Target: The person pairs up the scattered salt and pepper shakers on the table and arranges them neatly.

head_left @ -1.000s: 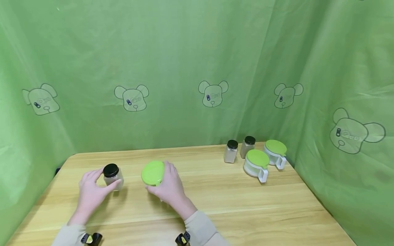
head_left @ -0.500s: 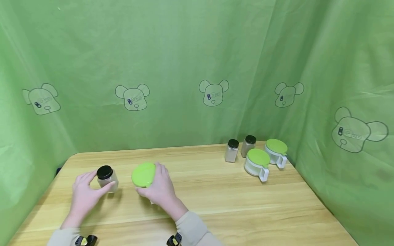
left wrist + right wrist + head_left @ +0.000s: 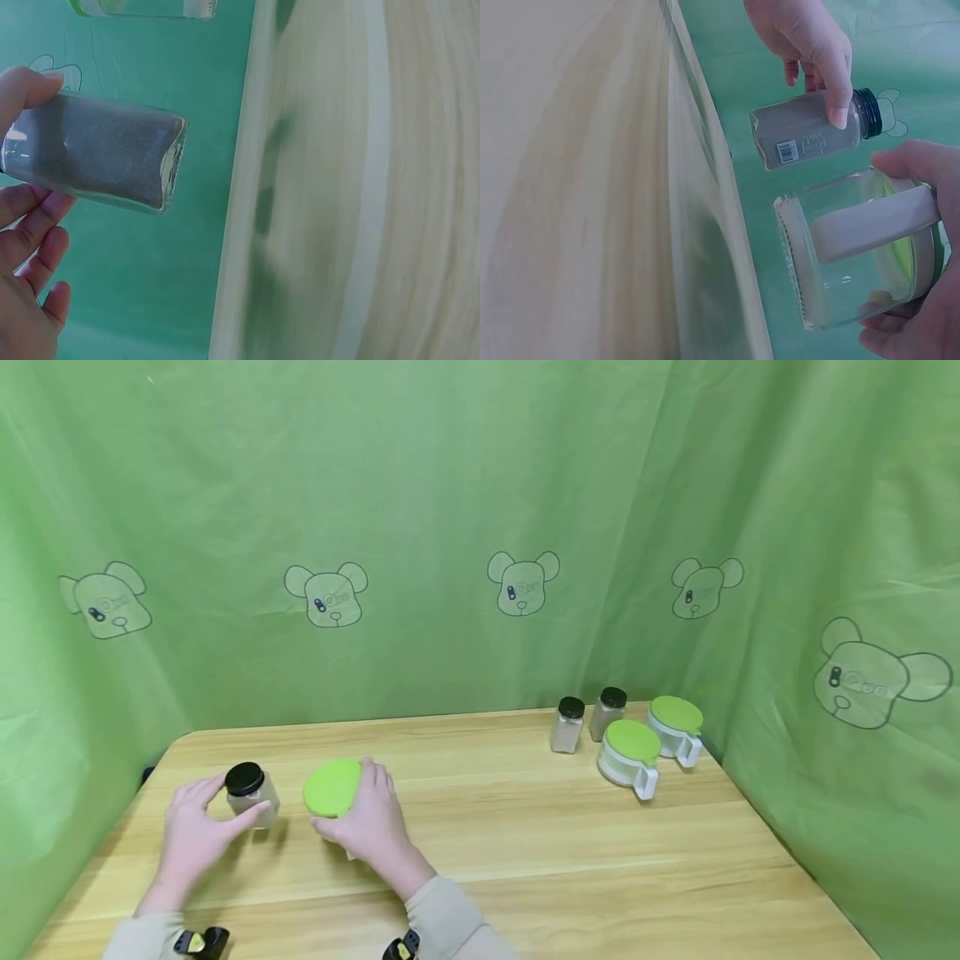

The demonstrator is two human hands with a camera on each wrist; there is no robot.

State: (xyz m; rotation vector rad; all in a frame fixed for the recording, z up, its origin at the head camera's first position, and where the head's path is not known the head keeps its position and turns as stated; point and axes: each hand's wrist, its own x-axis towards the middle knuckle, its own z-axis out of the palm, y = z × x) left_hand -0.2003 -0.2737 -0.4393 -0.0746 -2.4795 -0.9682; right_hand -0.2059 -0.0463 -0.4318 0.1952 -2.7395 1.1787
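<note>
My left hand (image 3: 189, 837) grips a square glass jar (image 3: 97, 150) of greyish powder by its sides, thumb opposite the fingers. Its black screw lid (image 3: 244, 778) faces up. With my right hand (image 3: 375, 827) I hold a round glass seasoning pot (image 3: 840, 289) just below its green lid (image 3: 332, 787). This pot has a white handle (image 3: 874, 223) and a thin pale layer at the bottom. Both containers hang above the table, side by side and apart, as the wrist views show. In the head view, my right hand hides most of the pot's body.
At the wooden table's (image 3: 570, 860) back right stand two black-lidded square jars (image 3: 566, 732) (image 3: 606, 720). Beside them are two green-lidded pots with white handles, a nearer pot (image 3: 622, 766) and a farther pot (image 3: 671, 735). A green curtain (image 3: 420, 485) surrounds the back and sides.
Both hands have moved left with the square jar and the round pot still in their grip. The containers at the back right stay where they were; the view has shifted slightly.
</note>
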